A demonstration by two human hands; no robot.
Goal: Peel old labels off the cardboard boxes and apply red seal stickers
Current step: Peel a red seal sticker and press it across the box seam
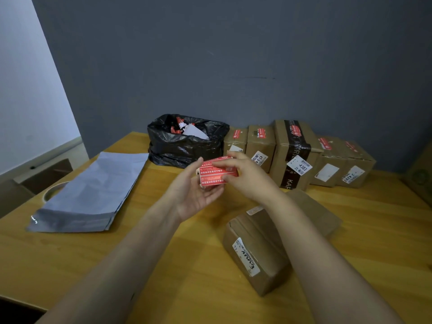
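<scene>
Above the middle of the wooden table (pixel 163 265), my left hand (pixel 194 195) cups a roll of red seal stickers (pixel 214 175) from below and the left. My right hand (pixel 247 178) pinches the roll's top and right edge with thumb and fingers. In front of me on the right, partly under my right forearm, lies a brown cardboard box (pixel 264 260) with a white label (pixel 246 257) on its side. Several boxes (pixel 297 155) stand in a row at the back, each with a red sticker on top and a white label on its front.
A black rubbish bag (pixel 184 146) with peeled paper scraps stands at the back centre. A stack of grey mailer bags (pixel 93 192) lies on the left, partly covering a tape roll (pixel 52 191). Another carton edge (pixel 420 178) shows at the far right.
</scene>
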